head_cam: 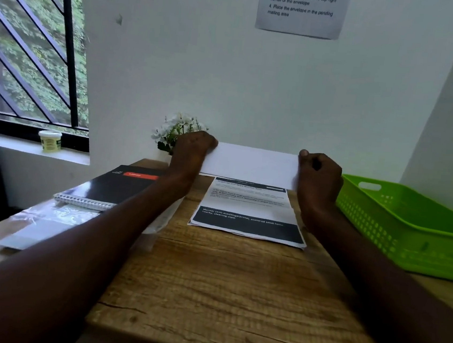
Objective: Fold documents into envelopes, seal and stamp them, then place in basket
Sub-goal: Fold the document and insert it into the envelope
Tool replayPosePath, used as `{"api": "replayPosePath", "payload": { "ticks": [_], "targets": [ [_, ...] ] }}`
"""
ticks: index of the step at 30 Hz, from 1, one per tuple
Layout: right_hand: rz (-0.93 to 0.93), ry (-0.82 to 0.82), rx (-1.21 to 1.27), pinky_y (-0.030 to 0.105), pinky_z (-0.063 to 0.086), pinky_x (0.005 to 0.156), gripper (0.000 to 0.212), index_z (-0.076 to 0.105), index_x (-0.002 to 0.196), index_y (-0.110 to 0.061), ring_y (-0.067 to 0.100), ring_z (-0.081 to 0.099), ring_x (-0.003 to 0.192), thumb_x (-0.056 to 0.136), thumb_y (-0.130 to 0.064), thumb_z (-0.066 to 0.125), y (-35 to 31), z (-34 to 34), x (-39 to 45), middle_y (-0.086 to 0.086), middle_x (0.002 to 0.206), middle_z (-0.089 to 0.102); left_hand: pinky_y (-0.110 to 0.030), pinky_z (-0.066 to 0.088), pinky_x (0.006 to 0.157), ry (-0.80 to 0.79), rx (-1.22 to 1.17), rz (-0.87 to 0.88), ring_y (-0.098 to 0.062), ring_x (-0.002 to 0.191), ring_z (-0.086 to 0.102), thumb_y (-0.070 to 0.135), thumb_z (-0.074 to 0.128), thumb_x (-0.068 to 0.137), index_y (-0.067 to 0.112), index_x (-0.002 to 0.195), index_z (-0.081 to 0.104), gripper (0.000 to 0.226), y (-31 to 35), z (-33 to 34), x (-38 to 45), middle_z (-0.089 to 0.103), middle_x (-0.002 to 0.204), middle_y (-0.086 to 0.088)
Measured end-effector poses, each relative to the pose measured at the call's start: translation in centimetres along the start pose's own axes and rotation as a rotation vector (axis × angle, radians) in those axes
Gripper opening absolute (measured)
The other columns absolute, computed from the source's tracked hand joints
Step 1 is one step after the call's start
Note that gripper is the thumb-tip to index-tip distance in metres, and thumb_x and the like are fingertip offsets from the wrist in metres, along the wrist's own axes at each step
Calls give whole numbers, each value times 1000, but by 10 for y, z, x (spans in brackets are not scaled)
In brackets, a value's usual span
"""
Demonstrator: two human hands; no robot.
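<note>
Two forearms cross a bare stretch of wooden table [223,296], the widest open room for moving, with the near edge running just below them. Next out, one printed document [248,215] lies flat at centre, its far portion lifted and turned toward the person so the blank back shows as a white band; this looks like the first fold in progress, not yet creased. Left hand [194,148] grips the left end of that raised edge, fingers curled round the paper; right hand [318,175] grips the right end, thumb up and fingers curled behind. To the left, well apart from the document, a plastic sleeve holding white sheets [46,225], perhaps the envelopes, though I cannot tell, overhangs the table's left edge; beside it lies a spiral notebook [111,190]. To the right, a green basket [409,227] sits just beside the right wrist; what shows of it holds nothing, so no envelope appears finished. Inserting, sealing, stamping and placing all seem still to come; no stamps are visible. Farthest: a small white-flowered plant [173,131] behind the left hand against the wall, a jar [50,140] on the window sill, and an instruction sheet [301,8] on the wall.
</note>
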State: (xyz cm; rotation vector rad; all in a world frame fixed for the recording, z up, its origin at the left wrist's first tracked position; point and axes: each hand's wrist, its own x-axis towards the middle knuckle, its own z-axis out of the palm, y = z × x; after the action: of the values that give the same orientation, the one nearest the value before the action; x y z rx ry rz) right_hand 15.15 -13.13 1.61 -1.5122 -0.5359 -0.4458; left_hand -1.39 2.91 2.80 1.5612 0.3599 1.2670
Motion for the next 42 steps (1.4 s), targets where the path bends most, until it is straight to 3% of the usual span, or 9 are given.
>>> {"api": "replayPosePath", "payload": {
  "ticks": [6, 12, 17, 20, 25, 28, 33, 38, 42],
  "targets": [
    [-36, -46, -169, 27, 35, 69, 27, 74, 93, -14, 22, 66, 85, 100, -37, 61, -18, -12, -19, -1, 84, 71, -26, 28, 54, 33, 165, 66, -2, 53, 36, 20, 59, 81, 23, 55, 56, 26, 3, -1, -15, 45, 50, 17],
    [-12, -122, -176, 27, 45, 75, 23, 81, 97, -17, 19, 70, 92, 93, -36, 69, -53, -36, -17, -1, 91, 76, -28, 41, 63, 81, 428, 160, -3, 64, 59, 29, 58, 80, 21, 72, 68, 15, 19, -13, -43, 66, 69, 12],
    [-3, -266, -275, 35, 59, 82, 15, 84, 90, -17, 16, 74, 88, 82, -29, 79, -64, -83, -52, -1, 88, 79, -28, 41, 70, -58, 729, 120, -17, 79, 64, 25, 62, 84, 23, 72, 66, 13, 41, -37, -89, 67, 78, 7],
    [-18, -363, -369, 35, 58, 81, 15, 83, 89, -13, 19, 74, 91, 81, -26, 82, -61, -111, -85, 6, 90, 80, -38, 56, 74, -234, 888, 97, -24, 80, 67, 31, 59, 79, 19, 71, 68, 17, 50, -52, -126, 69, 77, 2],
    [-188, -363, -721, 37, 51, 88, 14, 77, 97, -25, 25, 65, 108, 86, -32, 73, -52, -126, -133, 2, 111, 72, -37, 47, 91, -410, 975, 225, -25, 112, 58, 29, 66, 90, 19, 110, 72, 23, 69, -45, -165, 63, 115, -5],
    [-343, -493, -598, 41, 50, 93, 21, 75, 110, -25, 24, 65, 109, 95, -30, 61, -63, -117, -149, 2, 116, 71, -35, 43, 103, -536, 971, 155, -24, 129, 54, 34, 59, 98, 18, 135, 60, 41, 70, -30, -177, 59, 140, -5],
    [-416, -1016, -732, 47, 43, 104, 38, 57, 133, -30, 24, 58, 126, 109, -44, 30, -62, -109, -170, -1, 138, 63, -43, 16, 125, -839, 1206, 38, -19, 157, 18, 45, 26, 108, 18, 162, 22, 60, 55, -28, -195, 19, 171, -5],
    [-309, -1120, -856, 43, 20, 122, 52, 29, 159, -32, 13, 25, 153, 111, -47, 20, -64, -112, -166, -8, 168, 27, -43, 7, 127, -873, 1281, -10, -15, 159, 5, 48, 19, 108, 17, 165, 10, 65, 57, -30, -196, 6, 173, -3],
    [-246, -1155, -938, 45, 7, 125, 57, 13, 164, -34, 8, 6, 158, 110, -51, 16, -57, -116, -163, -13, 172, 7, -43, 6, 128, -800, 1339, -93, -18, 159, 4, 51, 18, 108, 15, 165, 8, 68, 54, -35, -199, 3, 173, -5]
  ]
}}
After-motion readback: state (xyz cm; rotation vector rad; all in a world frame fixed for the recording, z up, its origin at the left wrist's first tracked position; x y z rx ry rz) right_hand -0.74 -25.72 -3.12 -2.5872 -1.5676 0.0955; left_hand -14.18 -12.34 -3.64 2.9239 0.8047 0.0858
